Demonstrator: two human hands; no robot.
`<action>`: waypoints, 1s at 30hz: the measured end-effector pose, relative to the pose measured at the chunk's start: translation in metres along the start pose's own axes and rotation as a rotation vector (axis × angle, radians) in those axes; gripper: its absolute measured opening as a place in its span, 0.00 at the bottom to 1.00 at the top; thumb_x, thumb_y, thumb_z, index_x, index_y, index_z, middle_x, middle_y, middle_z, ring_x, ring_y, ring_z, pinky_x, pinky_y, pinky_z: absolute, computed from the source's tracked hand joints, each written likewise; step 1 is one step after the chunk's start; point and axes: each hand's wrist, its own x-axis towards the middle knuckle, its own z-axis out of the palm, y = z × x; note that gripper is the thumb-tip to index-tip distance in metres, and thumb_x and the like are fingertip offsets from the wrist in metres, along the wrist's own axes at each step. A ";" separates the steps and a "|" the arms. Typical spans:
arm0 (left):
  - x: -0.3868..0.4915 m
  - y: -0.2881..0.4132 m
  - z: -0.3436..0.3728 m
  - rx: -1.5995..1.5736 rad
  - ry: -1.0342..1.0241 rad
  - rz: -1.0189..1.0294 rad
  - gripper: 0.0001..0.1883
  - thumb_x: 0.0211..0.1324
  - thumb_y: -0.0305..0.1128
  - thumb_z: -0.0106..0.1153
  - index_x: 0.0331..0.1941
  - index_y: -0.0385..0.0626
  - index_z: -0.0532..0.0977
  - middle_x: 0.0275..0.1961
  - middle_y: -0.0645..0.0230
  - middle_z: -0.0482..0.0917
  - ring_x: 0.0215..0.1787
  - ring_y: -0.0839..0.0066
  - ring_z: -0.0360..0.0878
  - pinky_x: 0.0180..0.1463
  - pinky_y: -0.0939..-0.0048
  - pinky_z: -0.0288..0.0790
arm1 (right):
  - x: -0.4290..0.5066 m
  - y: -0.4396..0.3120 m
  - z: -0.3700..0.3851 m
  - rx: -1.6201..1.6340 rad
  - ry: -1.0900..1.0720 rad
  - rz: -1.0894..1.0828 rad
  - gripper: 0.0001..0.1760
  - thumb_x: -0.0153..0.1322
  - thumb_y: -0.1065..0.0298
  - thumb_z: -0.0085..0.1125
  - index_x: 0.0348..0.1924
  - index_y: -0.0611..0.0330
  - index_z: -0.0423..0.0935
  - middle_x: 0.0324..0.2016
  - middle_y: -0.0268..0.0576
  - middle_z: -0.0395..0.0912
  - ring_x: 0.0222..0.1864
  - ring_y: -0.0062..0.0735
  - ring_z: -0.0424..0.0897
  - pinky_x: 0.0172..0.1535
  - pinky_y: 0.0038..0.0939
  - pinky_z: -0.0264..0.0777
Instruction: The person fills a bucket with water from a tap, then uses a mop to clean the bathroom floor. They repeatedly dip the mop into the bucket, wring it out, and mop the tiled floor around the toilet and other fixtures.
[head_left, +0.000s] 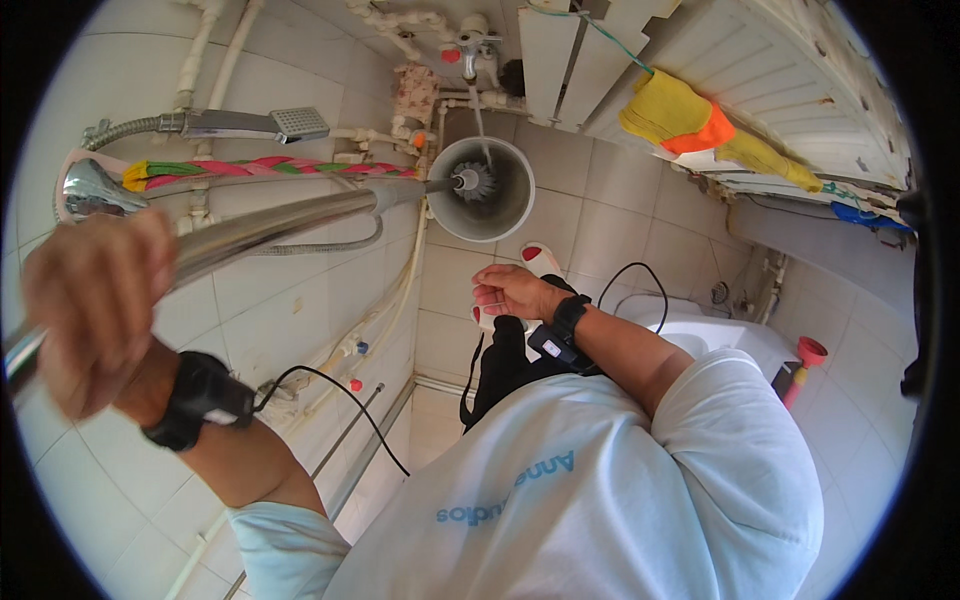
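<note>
My left hand (101, 307), slightly blurred, is wrapped around a metal pole (285, 229) at the left. The pole slants down to a grey bucket (517, 217) on the tiled floor. Inside the bucket, at the pole's lower end, is a ridged grey head (475, 182), probably of a mop. A metal tap (470, 60) pours a stream of water (480, 120) into the bucket. My right hand (514, 291) hangs before my body, holding nothing, its fingers loosely bent and apart. Below it show my black trousers (499, 364) and light slippers (541, 259).
On the left wall are a shower head (298, 124), a braided cloth strip (277, 166) and pipes (199, 60). Yellow cloths (664, 112) hang by a white radiator (780, 97) at upper right. A white ceramic fixture (720, 330) and a plunger (811, 351) stand at right.
</note>
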 end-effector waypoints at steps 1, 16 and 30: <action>-0.005 -0.019 -0.001 0.004 0.050 0.008 0.12 0.56 0.37 0.49 0.19 0.55 0.63 0.13 0.82 0.64 0.15 0.85 0.61 0.29 0.73 0.58 | 0.000 0.000 -0.002 0.001 0.010 0.002 0.09 0.69 0.61 0.57 0.39 0.52 0.72 0.31 0.34 0.76 0.32 0.25 0.76 0.38 0.32 0.73; -0.010 -0.104 0.035 -0.171 0.909 -0.020 0.14 0.61 0.29 0.52 0.20 0.46 0.62 0.18 0.74 0.60 0.21 0.78 0.60 0.32 0.70 0.64 | -0.003 -0.001 -0.010 -0.048 0.049 -0.001 0.08 0.69 0.60 0.56 0.39 0.50 0.72 0.30 0.33 0.76 0.32 0.24 0.77 0.39 0.32 0.73; 0.000 -0.049 0.011 0.072 0.115 -0.153 0.11 0.53 0.34 0.54 0.22 0.49 0.63 0.19 0.73 0.68 0.21 0.78 0.68 0.39 0.65 0.63 | -0.004 0.003 -0.010 -0.030 0.027 -0.009 0.10 0.68 0.60 0.58 0.40 0.51 0.72 0.32 0.34 0.76 0.32 0.26 0.77 0.39 0.32 0.73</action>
